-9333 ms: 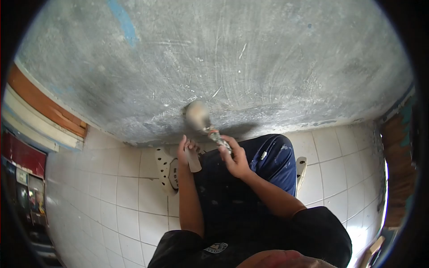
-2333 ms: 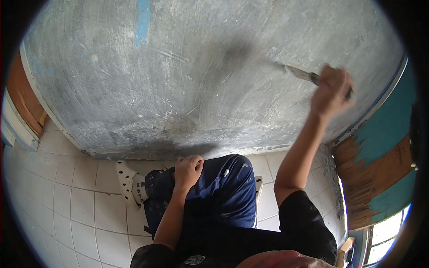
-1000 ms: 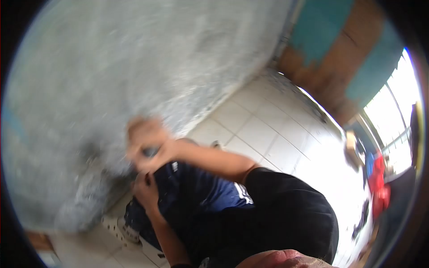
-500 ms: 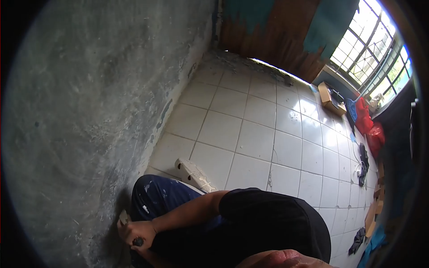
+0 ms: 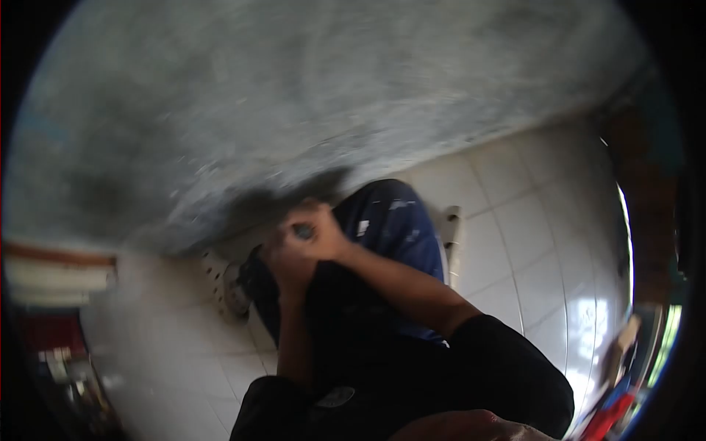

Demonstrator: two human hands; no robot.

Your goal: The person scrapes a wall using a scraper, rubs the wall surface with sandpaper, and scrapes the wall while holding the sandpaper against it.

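Note:
My right hand point(image 5: 318, 229) is closed around the dark handle point(image 5: 303, 231) of a scraper, whose blade cannot be made out. Pressed against it is my left hand point(image 5: 285, 253), smeared by motion, so its fingers and anything in them are unclear. Both hands are together in front of my knee, which is covered by paint-spotted blue trousers point(image 5: 397, 228). Just beyond them rises the grey scraped wall point(image 5: 316, 95), with a dark shadow near its foot.
White floor tiles point(image 5: 507, 235) run along the wall's base. Light perforated clogs point(image 5: 219, 283) are on my feet. A dark wooden panel point(image 5: 643, 198) stands at the right, with a red item point(image 5: 612, 417) below. Shelving point(image 5: 66, 367) shows at the lower left.
The view has swung back left from the window side to the wall. My right hand, earlier out at the wall with the scraper, has come down against my left hand.

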